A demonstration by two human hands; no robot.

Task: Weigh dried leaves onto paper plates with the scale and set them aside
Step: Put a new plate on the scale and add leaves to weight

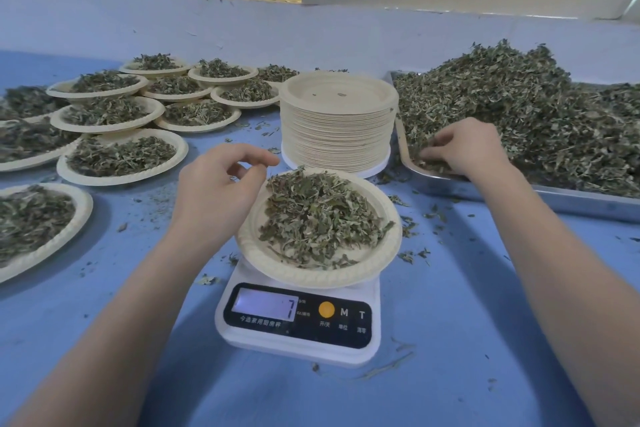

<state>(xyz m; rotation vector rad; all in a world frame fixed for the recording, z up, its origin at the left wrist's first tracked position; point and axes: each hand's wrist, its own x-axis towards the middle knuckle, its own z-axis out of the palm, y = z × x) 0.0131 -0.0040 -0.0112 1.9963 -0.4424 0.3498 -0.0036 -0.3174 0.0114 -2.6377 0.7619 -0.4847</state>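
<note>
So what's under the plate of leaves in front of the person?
The plate sits on a white kitchen scale. Only the scale's front panel shows, its display reading 7; the weighing platform is covered by the plate.

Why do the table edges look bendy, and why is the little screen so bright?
In the head view, the wide-angle lens curves the far table edge and stretches the arms near the corners. The scale screen glows pale, washing out all but a 7. Light from above casts soft shadows under the plate and both arms. The left hand looks slightly soft.

Blue table [450, 322]: scale [298, 333], plates [337, 118], tray [568, 201].
</note>
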